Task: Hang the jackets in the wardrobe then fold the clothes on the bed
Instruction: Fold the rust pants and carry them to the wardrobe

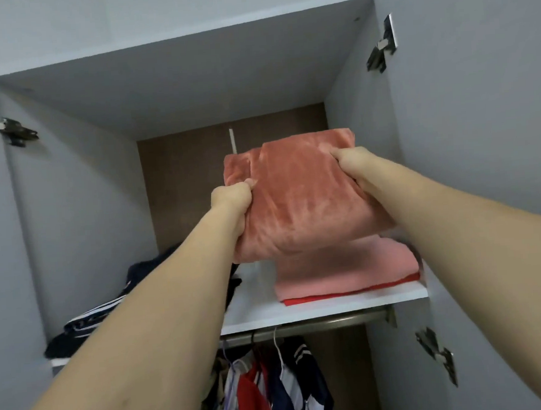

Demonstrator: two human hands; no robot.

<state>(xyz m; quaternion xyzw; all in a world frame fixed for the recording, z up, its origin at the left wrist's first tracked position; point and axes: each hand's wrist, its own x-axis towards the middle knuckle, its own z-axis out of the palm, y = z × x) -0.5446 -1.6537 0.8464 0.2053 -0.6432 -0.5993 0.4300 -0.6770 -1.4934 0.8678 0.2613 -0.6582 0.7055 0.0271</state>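
A folded bundle of rust-pink plush cloth (300, 196) is held up in the open wardrobe, above the right half of the upper shelf (302, 311); it hangs clear of the shelf board, its lower edge just over a flat pink folded garment (347, 270) that lies toward the shelf's right end; under that pink piece a thin red layer (339, 294) shows along the front edge. The left hand (230, 198) grips the bundle's left side, fingers curled into the cloth with the thumb on top; the right hand (352, 164) grips the right side near the upper corner, thumb pressed on the front and the fingers hidden behind the fabric. Both forearms reach up from the bottom corners.

At the shelf's left end lies a loose heap of dark navy clothing with white stripes (88, 320), partly spilling over the front edge; the left forearm crosses in front of it. Directly beneath the shelf runs a metal rail (328, 324); from it hang jackets in red, white and navy (275, 390), bunched together toward the middle. Metal hinges (4, 125) are fixed at the wardrobe's left and right sides; the back panel (184, 179) is brown.
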